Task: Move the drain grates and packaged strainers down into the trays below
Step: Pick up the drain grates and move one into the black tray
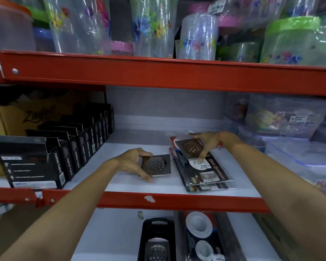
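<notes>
On the middle shelf a square metal drain grate (157,165) lies flat, and my left hand (132,162) grips its left edge with thumb and fingers. My right hand (207,143) holds a second square grate (191,147), tilted, just above a small stack of packaged strainers (205,172) in dark, clear-wrapped cards. On the shelf below, a black tray (157,240) holds a drain grate, and beside it a second tray (201,236) holds packaged white strainers.
Black "nano tape" boxes (68,147) line the left of the middle shelf in front of a cardboard carton (26,117). Clear plastic storage boxes (290,140) crowd the right. Red shelf beams (158,200) run across, with plastic jars (196,36) above.
</notes>
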